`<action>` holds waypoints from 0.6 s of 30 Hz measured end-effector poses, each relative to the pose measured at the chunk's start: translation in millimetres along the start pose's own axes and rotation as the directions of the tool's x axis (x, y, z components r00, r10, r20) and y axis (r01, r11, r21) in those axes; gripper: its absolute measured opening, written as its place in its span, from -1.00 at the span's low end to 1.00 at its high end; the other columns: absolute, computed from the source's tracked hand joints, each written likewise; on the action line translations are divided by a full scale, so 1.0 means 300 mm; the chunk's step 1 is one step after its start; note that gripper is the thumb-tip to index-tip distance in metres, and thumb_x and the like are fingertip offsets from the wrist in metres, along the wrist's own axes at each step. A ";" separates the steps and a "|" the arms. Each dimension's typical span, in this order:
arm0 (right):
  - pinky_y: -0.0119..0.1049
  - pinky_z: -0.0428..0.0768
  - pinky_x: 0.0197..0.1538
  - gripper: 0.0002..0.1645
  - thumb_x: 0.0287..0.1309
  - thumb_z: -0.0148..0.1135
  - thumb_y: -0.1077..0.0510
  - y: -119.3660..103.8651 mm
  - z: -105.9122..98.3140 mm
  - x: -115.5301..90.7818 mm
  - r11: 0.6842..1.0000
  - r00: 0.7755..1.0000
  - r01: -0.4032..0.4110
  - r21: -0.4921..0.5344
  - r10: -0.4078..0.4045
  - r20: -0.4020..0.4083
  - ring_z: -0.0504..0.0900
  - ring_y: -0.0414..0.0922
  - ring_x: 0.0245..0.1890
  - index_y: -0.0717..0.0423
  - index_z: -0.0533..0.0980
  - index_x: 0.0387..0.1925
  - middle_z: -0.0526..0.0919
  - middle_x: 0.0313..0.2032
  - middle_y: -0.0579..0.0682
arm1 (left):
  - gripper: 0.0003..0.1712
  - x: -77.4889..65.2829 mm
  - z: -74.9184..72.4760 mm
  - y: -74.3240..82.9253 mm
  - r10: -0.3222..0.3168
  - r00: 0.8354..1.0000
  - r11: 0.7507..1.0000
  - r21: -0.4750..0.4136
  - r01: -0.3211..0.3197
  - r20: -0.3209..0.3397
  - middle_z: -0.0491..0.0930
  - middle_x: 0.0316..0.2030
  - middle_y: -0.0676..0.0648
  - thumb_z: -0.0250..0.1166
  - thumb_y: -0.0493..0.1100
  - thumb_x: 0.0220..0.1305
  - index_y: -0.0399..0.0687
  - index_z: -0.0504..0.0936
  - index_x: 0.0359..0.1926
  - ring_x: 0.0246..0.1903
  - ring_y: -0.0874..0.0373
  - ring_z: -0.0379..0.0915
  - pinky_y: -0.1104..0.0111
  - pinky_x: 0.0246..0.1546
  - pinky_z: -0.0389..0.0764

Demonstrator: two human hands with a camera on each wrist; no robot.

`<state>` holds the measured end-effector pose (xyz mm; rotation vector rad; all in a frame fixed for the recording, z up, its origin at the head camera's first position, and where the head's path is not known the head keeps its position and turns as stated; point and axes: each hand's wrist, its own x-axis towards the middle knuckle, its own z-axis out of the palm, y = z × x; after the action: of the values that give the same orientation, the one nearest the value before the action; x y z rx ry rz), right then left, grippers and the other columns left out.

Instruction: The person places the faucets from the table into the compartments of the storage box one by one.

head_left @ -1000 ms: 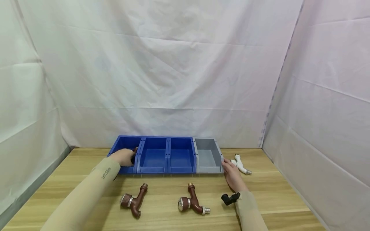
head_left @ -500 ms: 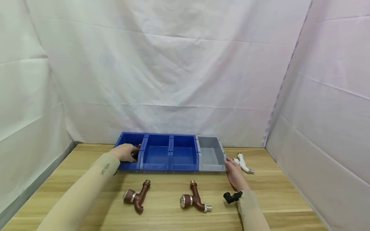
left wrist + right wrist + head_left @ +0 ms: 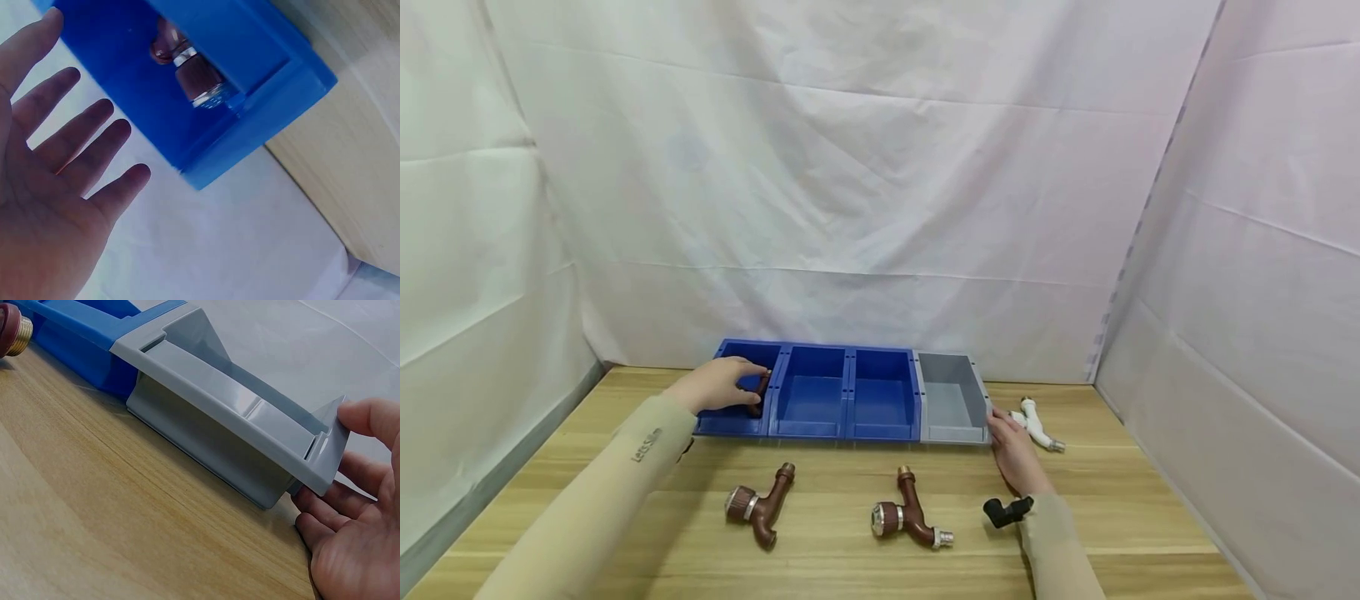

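Observation:
My left hand [image 3: 721,385] is over the leftmost blue bin [image 3: 730,427], its fingers spread and holding nothing in the left wrist view. Inside that bin lies a brown tap [image 3: 199,78] with a ribbed knob and a silver collar, leaning along the side wall. At the other end of the row my right hand [image 3: 359,506] grips the near corner of the grey bin [image 3: 206,406], thumb on the rim and fingers below it on the outer side. Two more blue bins [image 3: 808,427] stand joined between these two.
Two brown taps lie on the wooden table before the bins, one at left [image 3: 765,510] and one in the middle [image 3: 913,518]. A white tap [image 3: 1036,427] lies beyond my right hand. A black elbow-shaped piece [image 3: 1006,512] shows at the right wrist. White cloth hangs behind.
My left hand has let go of the brown tap in the leftmost bin, and its fingers have opened and lifted a little. The right hand keeps its place at the grey bin.

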<state>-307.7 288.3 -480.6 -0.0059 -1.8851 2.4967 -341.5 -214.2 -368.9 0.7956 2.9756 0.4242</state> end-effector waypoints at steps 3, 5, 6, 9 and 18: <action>-0.34 0.17 0.34 -0.33 0.45 -0.07 0.24 -0.001 -0.001 0.001 1.000 1.000 0.002 0.003 -0.002 0.004 0.16 -0.09 0.36 0.38 0.00 0.45 0.05 0.43 0.20 | -0.38 -0.016 -0.013 0.009 0.009 1.000 1.000 0.002 -0.009 -0.014 0.42 0.20 -0.36 0.32 -0.10 0.28 -0.28 0.45 0.28 0.18 -0.30 0.33 -0.11 0.10 0.39; -0.30 0.13 0.38 -0.34 0.46 -0.08 0.25 0.000 0.000 0.001 1.000 1.000 0.007 0.009 -0.007 0.009 0.11 -0.05 0.39 0.39 0.00 0.45 0.05 0.43 0.20 | -0.38 -0.028 -0.021 0.016 0.010 1.000 1.000 0.000 -0.010 -0.025 0.41 0.21 -0.36 0.33 -0.09 0.28 -0.27 0.45 0.29 0.18 -0.30 0.33 -0.11 0.10 0.39; -0.28 0.11 0.39 -0.35 0.46 -0.08 0.25 0.002 -0.001 0.002 1.000 1.000 0.008 0.019 -0.009 0.011 0.09 -0.03 0.40 0.39 0.00 0.44 0.05 0.43 0.20 | -0.38 -0.034 -0.025 0.021 0.011 1.000 1.000 0.002 -0.011 -0.029 0.40 0.22 -0.37 0.33 -0.09 0.28 -0.26 0.45 0.29 0.18 -0.30 0.33 -0.11 0.10 0.39; -0.26 0.09 0.40 -0.35 0.45 -0.07 0.25 0.004 -0.002 0.003 0.999 1.000 0.013 0.029 -0.013 0.013 0.09 -0.02 0.40 0.39 0.01 0.44 0.06 0.43 0.21 | -0.36 -0.057 -0.031 0.036 0.020 0.999 1.000 0.014 -0.019 -0.046 0.38 0.24 -0.36 0.33 -0.05 0.28 -0.21 0.44 0.30 0.16 -0.28 0.36 -0.10 0.08 0.42; -0.33 0.14 0.36 -0.32 0.45 -0.05 0.20 0.011 -0.020 0.010 1.000 1.000 0.000 -0.002 0.000 0.016 0.09 -0.06 0.40 0.36 0.01 0.45 0.05 0.44 0.16 | -0.32 -0.140 -0.010 0.125 0.142 0.981 0.989 0.063 -0.134 -0.129 0.37 0.24 -0.37 0.32 0.10 0.26 -0.18 0.47 0.29 0.07 -0.15 0.48 -0.09 0.08 0.43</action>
<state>-310.7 293.2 -485.3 0.0134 -1.8937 2.5022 -287.2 -204.7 -357.7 1.0233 3.0772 0.4195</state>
